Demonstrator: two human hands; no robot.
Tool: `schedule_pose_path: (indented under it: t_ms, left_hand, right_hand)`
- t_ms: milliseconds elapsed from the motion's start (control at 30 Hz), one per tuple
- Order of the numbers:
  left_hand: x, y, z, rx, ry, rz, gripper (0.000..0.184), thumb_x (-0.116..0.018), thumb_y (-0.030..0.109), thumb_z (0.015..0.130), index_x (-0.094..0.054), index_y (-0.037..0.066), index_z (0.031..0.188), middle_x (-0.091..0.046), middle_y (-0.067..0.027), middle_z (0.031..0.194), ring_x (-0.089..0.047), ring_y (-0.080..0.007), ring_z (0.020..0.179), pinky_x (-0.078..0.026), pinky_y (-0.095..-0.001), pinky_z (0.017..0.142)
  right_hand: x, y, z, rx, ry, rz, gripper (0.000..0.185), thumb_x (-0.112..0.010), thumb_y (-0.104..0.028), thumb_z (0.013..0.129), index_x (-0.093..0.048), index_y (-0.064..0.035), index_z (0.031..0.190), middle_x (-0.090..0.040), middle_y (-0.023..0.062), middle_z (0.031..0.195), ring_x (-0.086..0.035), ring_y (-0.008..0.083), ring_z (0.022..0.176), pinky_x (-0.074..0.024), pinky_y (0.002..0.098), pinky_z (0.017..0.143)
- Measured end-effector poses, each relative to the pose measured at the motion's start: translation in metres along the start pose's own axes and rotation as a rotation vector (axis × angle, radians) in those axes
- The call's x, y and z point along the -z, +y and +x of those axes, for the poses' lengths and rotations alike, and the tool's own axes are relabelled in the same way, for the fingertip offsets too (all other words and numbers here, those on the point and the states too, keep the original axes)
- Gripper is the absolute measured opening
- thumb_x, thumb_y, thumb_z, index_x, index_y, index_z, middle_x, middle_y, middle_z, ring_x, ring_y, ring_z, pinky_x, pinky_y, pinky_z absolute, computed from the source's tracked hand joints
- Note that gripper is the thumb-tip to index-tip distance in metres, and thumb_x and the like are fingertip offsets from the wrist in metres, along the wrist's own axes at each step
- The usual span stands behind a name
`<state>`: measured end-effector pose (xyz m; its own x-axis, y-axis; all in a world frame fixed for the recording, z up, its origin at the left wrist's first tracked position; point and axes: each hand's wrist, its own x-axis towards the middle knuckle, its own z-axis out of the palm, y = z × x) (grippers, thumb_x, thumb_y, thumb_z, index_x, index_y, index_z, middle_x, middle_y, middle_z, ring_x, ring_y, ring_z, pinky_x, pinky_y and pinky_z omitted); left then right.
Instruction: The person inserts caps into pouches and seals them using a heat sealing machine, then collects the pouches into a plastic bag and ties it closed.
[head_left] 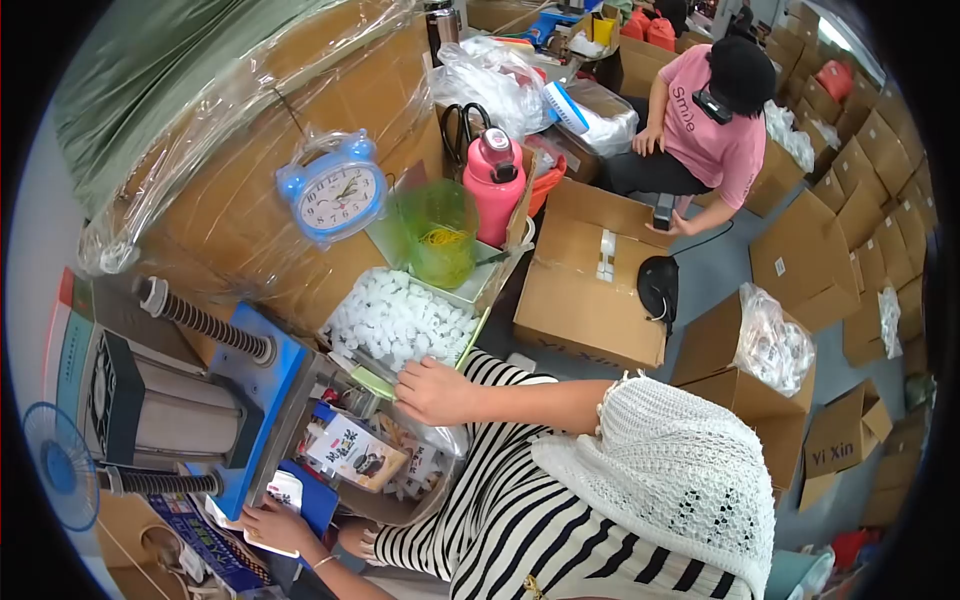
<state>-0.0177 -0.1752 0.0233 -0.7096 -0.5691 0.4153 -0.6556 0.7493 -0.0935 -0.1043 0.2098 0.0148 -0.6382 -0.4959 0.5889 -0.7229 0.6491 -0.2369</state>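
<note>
At the lower left, my left hand (278, 527) reaches in beside the blue plate of a press (265, 400). Its fingers close on the edge of a white panel (285, 490), partly hidden by the hand. My right hand (435, 392) is curled at the near rim of a green-edged tray (375, 382); what its fingers hold, if anything, is hidden. Small white plastic pieces (400, 318) fill that tray. Just below my right hand, printed packets (357, 452) lie in an open box between both arms.
Behind the tray stand a green cup (435, 235) with yellow bands, a pink bottle (494, 188) and a blue alarm clock (335, 190). Across from me, a person in a pink shirt (715, 120) sits by an open carton (585, 275). Stacked cartons (880, 240) line the right side.
</note>
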Motion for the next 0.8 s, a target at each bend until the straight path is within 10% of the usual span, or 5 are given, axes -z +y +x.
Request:
schedule_pose_path:
  t_ms: [100,267,800]
  left_hand:
    - [-0.015,-0.006,-0.001,-0.1,0.305,-0.01,0.052,-0.056,0.04,0.092,-0.051,-0.001,0.124,-0.051,-0.0177,0.124,-0.049,-0.0354,0.116,-0.04,-0.0454,0.093]
    - [-0.022,-0.009,0.003,-0.029,0.11,-0.01,0.065,-0.045,0.051,0.095,-0.046,-0.002,0.133,-0.043,-0.0157,0.142,-0.035,-0.0329,0.136,-0.036,-0.0475,0.1]
    - [-0.003,-0.004,0.013,0.018,0.132,0.126,0.056,-0.049,0.048,0.095,-0.048,0.004,0.129,-0.051,-0.014,0.128,-0.052,-0.0315,0.115,-0.046,-0.0464,0.082]
  right_hand:
    - [0.001,0.003,0.002,0.033,-0.013,0.027,0.019,-0.063,-0.024,0.081,-0.054,-0.0071,0.078,-0.05,0.006,0.079,-0.051,0.0221,0.079,-0.0395,0.0346,0.069]
    - [0.001,0.008,0.002,0.094,0.043,0.073,0.021,-0.064,-0.023,0.081,-0.053,-0.0079,0.072,-0.05,0.0053,0.076,-0.051,0.0216,0.078,-0.0399,0.0327,0.068]
    - [-0.01,0.012,0.034,-0.139,-0.063,0.152,0.024,-0.06,-0.024,0.083,-0.056,-0.0029,0.073,-0.052,0.0106,0.079,-0.053,0.0275,0.084,-0.0441,0.0379,0.071]
